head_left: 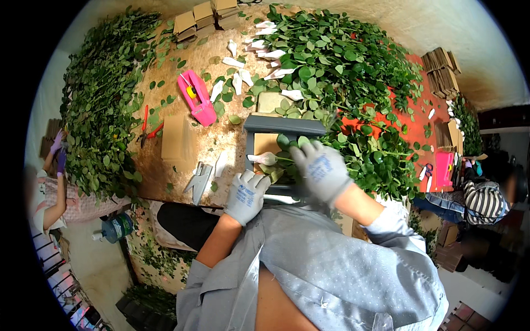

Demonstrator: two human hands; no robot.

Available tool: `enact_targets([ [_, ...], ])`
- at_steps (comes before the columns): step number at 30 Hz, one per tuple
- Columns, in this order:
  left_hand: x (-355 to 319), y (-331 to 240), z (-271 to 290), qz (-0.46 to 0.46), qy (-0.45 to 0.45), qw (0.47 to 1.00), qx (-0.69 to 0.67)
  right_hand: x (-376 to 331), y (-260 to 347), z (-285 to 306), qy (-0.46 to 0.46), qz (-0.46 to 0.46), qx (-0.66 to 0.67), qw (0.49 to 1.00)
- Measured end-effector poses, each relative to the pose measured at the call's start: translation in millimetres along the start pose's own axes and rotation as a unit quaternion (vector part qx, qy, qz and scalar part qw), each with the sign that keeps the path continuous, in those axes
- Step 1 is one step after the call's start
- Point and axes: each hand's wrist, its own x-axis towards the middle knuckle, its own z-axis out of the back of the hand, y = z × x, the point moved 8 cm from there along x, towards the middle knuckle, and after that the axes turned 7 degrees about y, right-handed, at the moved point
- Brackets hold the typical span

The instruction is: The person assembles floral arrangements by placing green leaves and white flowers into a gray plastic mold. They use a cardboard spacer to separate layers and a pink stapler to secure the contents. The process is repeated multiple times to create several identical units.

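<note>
Both gloved hands meet at 6 o'clock of the grey tray point(284, 126): left hand point(247, 196) curled loosely, right hand point(320, 170) pinching the stem point(284, 160) of a wrapped white bud point(264, 159).

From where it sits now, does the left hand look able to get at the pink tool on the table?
Probably yes. The left hand rests at the table's near edge, and the pink tool lies ahead of it on the open board. Only loose leaves and a cardboard piece lie between, nothing tall, though it looks like a stretch.

Grey gloves point(247, 194) (blue print), pink tape dispenser point(197, 99), green leaves point(342, 60), white buds point(265, 159).
</note>
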Motion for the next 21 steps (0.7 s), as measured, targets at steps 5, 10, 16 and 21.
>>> enact_targets([
  [5,3,-2,4,-0.008,0.002,1.000,0.003,52,19,-66,0.102,0.006,0.047,0.994],
  [10,-1,1,-5,0.000,0.018,1.000,0.015,58,23,-88,0.130,0.072,0.134,0.980],
  [16,16,16,26,0.046,0.101,0.981,-0.157,56,22,-88,0.121,0.087,0.161,0.976],
  [21,47,52,42,0.075,0.146,0.986,-0.034,57,18,-93,0.117,0.074,0.177,0.974],
])
